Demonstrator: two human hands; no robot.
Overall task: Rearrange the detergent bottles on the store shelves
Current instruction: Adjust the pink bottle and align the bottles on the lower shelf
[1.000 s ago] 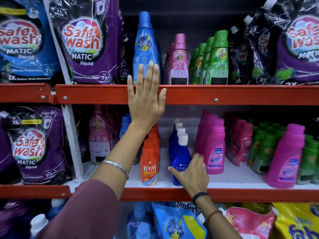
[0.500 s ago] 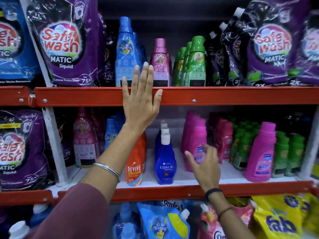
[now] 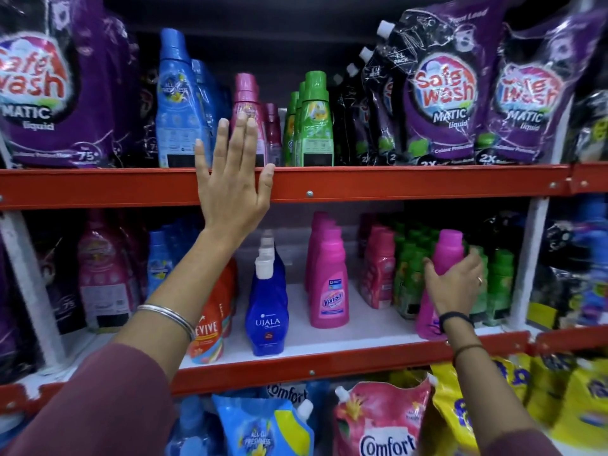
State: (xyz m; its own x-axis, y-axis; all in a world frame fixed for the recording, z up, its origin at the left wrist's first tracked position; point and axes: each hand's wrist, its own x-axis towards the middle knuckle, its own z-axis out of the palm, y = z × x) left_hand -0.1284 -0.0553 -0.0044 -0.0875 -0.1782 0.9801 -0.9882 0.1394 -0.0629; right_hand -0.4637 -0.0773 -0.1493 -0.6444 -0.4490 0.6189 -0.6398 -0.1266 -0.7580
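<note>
Standing at the detergent aisle, a person faces two red-edged shelves. The left hand (image 3: 232, 189) is released, fingers spread flat against the front rail of the upper shelf (image 3: 394, 184), with fingertips reaching up in front of a pink bottle (image 3: 246, 103) and just right of a tall blue bottle (image 3: 176, 103); it grasps nothing. A silver bangle (image 3: 169, 315) sits on that forearm. The right hand (image 3: 455, 286) is grasping a magenta bottle (image 3: 442, 258) standing upright at the near edge of the middle shelf (image 3: 329, 332), toward its right end, directly in front of a block of green bottles (image 3: 411, 268); thumb on the bottle's left side, fingers wrapped round the right. A dark band (image 3: 455, 319) circles that wrist. Further left on the same shelf stands a row of matching pink Vanish bottles (image 3: 329, 284), well apart from the held one, then a row of blue Ujala bottles (image 3: 266, 307), and orange Revive bottles (image 3: 210, 330) partly hidden behind the left forearm. Purple Safewash pouches (image 3: 444, 93) fill the right of the upper shelf.
</note>
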